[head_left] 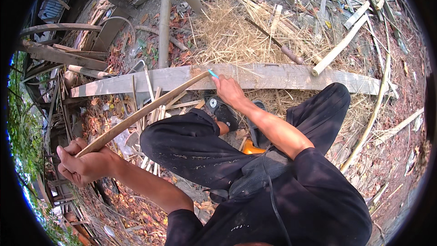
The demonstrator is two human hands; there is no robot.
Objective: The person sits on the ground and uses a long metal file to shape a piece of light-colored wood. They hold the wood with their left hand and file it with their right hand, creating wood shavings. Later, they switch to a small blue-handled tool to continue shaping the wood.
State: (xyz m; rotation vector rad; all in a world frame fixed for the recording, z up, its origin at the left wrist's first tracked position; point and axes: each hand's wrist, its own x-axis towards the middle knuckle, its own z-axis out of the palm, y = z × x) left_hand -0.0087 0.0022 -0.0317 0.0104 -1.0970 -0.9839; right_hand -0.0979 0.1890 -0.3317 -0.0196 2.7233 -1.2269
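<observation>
My left hand (84,161) is closed round the near-left end of a long brown wooden strip (150,108). The strip slants up to the right, and its far end rests at the grey plank (259,77) lying across in front of me. At that far end my right hand (227,90) grips a small light-blue tool (212,73). Its tip meets the strip's end; whether it is a pen or a cutter cannot be told. Beyond the plank lies a long knife (291,55) with a dark blade and brown handle, on a heap of pale shavings (227,29).
Loose bamboo pieces (341,45) lie at the far right, and stacked boards (63,57) crowd the left. A post (165,23) and a pale bent-framed object (148,79) stand near the plank. Something orange (251,147) sits between my legs. Thin sticks lie by my left knee.
</observation>
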